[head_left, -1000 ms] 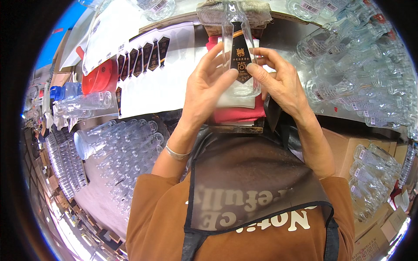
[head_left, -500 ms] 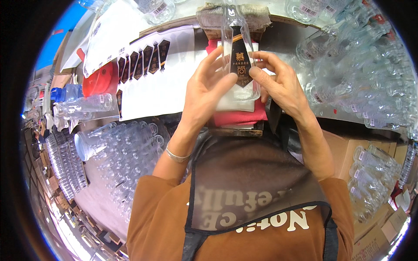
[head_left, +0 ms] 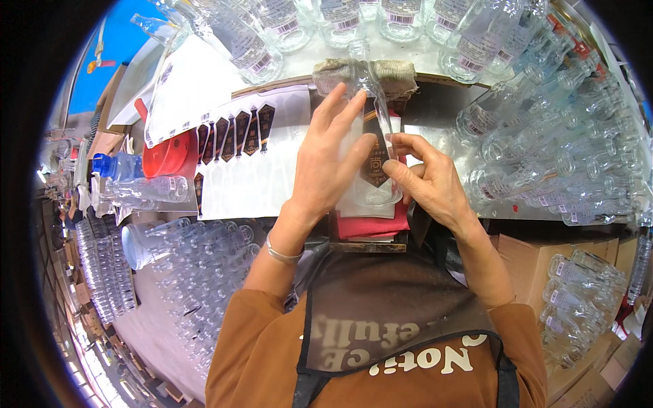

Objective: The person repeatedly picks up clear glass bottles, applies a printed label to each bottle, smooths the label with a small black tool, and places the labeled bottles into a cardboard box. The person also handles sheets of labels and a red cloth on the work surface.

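While the clear glass bottle (head_left: 373, 136) lies between both hands over the middle of the table (head_left: 442, 136), its long axis runs straight away from the person, neck pointing to the far edge and base toward the apron. A dark label (head_left: 375, 160) sits on its upper face. The left hand (head_left: 333, 160) is spread flat along the bottle's left side, fingers stretched up toward the neck, so it covers more of the length. The right hand (head_left: 425, 180) grips lower down on the right, thumb and forefinger pinched at the label's edge. Beneath lies a red cloth (head_left: 371, 224); a sheet of spare dark labels (head_left: 235, 132) rests to the left, and rows of empty bottles (head_left: 544, 149) crowd the right.
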The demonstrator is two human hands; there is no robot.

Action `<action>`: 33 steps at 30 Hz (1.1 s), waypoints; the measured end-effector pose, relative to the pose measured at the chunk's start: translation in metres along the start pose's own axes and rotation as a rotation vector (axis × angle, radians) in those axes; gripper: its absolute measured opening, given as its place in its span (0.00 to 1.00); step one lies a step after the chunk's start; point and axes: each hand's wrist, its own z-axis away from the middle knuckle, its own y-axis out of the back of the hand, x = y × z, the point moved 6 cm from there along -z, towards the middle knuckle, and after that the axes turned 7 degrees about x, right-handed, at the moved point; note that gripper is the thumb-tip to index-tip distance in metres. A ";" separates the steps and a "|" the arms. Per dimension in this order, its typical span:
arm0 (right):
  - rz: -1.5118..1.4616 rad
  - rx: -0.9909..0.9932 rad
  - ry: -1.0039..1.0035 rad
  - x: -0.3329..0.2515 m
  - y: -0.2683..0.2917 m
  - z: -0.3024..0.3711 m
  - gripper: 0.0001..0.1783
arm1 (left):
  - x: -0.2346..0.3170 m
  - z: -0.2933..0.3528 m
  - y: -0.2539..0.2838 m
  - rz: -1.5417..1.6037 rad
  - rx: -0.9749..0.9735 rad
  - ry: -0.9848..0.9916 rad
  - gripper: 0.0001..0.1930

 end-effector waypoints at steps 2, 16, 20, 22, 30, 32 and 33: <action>0.019 0.020 0.019 -0.001 0.002 0.000 0.28 | -0.001 0.001 -0.001 0.004 0.005 0.008 0.29; -0.114 -0.057 -0.042 0.010 0.003 -0.003 0.24 | -0.002 0.002 -0.002 0.004 0.031 -0.012 0.29; -0.722 0.225 -0.338 0.053 0.024 -0.012 0.28 | -0.001 0.003 -0.003 0.015 0.037 -0.004 0.29; -0.806 0.326 -0.365 0.071 0.026 -0.011 0.28 | 0.000 0.003 -0.004 -0.007 0.041 -0.030 0.29; -0.277 0.266 0.208 -0.027 0.034 -0.036 0.15 | -0.009 0.005 -0.006 0.125 0.053 0.047 0.36; 0.003 0.265 0.393 -0.053 0.031 -0.051 0.15 | -0.012 0.005 -0.008 0.206 0.062 0.095 0.40; 0.105 0.253 0.480 -0.066 0.027 -0.058 0.15 | -0.012 0.005 -0.009 0.213 0.068 0.091 0.42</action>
